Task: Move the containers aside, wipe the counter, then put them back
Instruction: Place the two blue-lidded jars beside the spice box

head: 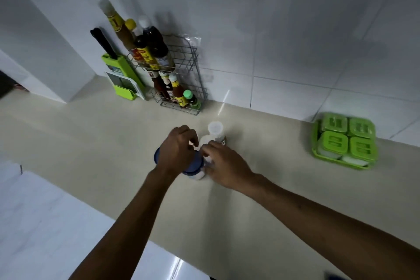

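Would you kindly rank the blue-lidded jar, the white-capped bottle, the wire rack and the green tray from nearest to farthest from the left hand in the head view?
1. Blue-lidded jar, directly under the left hand.
2. White-capped bottle, just right of it.
3. Wire rack, behind against the wall.
4. Green tray, far right.

Dim, cool light leaves faint shadows on the wall (272, 29), and edges look blurred, perhaps bowed.
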{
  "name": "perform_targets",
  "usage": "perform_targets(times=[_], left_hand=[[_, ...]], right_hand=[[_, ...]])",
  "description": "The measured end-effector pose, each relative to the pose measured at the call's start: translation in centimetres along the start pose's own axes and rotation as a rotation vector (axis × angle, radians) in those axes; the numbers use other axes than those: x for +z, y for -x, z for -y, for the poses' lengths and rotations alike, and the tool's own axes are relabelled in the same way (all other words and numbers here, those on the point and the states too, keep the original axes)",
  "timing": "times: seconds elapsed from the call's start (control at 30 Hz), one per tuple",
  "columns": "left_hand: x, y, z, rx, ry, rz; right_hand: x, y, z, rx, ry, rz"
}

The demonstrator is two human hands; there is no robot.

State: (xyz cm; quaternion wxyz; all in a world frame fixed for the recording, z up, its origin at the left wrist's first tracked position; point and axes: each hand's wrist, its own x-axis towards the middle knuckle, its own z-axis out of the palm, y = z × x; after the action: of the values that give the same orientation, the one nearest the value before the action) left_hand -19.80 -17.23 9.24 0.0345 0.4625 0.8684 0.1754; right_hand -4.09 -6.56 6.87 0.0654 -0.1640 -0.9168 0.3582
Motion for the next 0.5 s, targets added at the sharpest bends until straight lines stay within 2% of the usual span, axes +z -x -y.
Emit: perform_targets(times=[0.07, 0.13, 0.2, 0.3, 0.37, 0.43, 0.5], left_hand=[[-1.1, -0.5, 4.1, -0.015, -0.185, 0.226], [-1.1, -0.4, 7.1, -0.058, -0.361, 0.49], [-0.5, 0.2, 9.3, -0.115, -0.354, 0.627], [0.9, 1.0, 11.0, -0.082, -0.204, 0.559], [1.3, 1.1, 11.6, -0.058, -0.201, 0.482], [1.2, 1.2, 11.8, -0.071, -0.228, 0.512], [0.9, 1.4, 11.6, -0.043, -0.278, 0.608]], right_hand=[[3.0, -1.6, 1.8, -0.002, 0.155, 0.117], [5.2, -2.4, 2.5, 0.071, 0.254, 0.158], [6.9, -2.9, 2.3, 0.133, 0.302, 0.146], [8.5, -3.2, 1.7, 0.178, 0.289, 0.125], [9.0, -3.3, 1.5, 0.18, 0.292, 0.078], [9.1, -3.2, 1.7, 0.155, 0.306, 0.047], [8.6, -2.3, 1.7, 0.133, 0.279, 0.078]])
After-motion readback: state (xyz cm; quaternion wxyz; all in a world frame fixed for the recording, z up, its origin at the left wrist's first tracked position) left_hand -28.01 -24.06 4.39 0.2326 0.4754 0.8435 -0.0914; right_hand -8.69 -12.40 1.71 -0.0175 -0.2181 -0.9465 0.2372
